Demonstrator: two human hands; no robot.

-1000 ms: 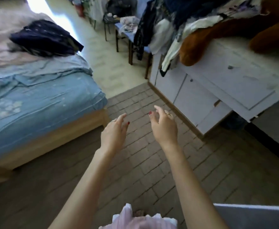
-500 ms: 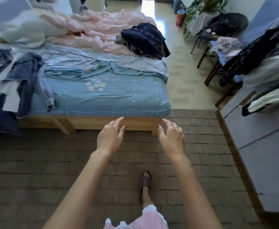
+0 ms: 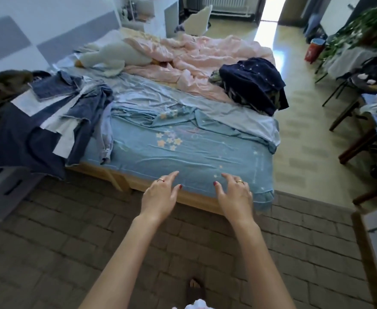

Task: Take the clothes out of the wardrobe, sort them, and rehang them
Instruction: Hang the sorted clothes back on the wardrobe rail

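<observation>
The bed (image 3: 205, 152) lies ahead; a denim pile (image 3: 56, 121) is draped over its near-left corner, up-left of the hands. The left hand (image 3: 159, 195), nearer it, and right hand (image 3: 235, 195) are held spread, empty.

Both forearms are bare to the lower frame edge, with no sleeves, watch or bracelet showing. The left hand (image 3: 159, 197) carries a thin gold-coloured band ring (image 3: 160, 180) on one finger and dark red polish on the thumbnail; the right hand (image 3: 235, 198) carries a matching thin gold-coloured ring (image 3: 240, 181) and the same dark red nail polish. At the bottom edge a white ruffled garment hem (image 3: 196, 305) shows, with a dark open-toed sandal (image 3: 194, 288) on one foot.
</observation>
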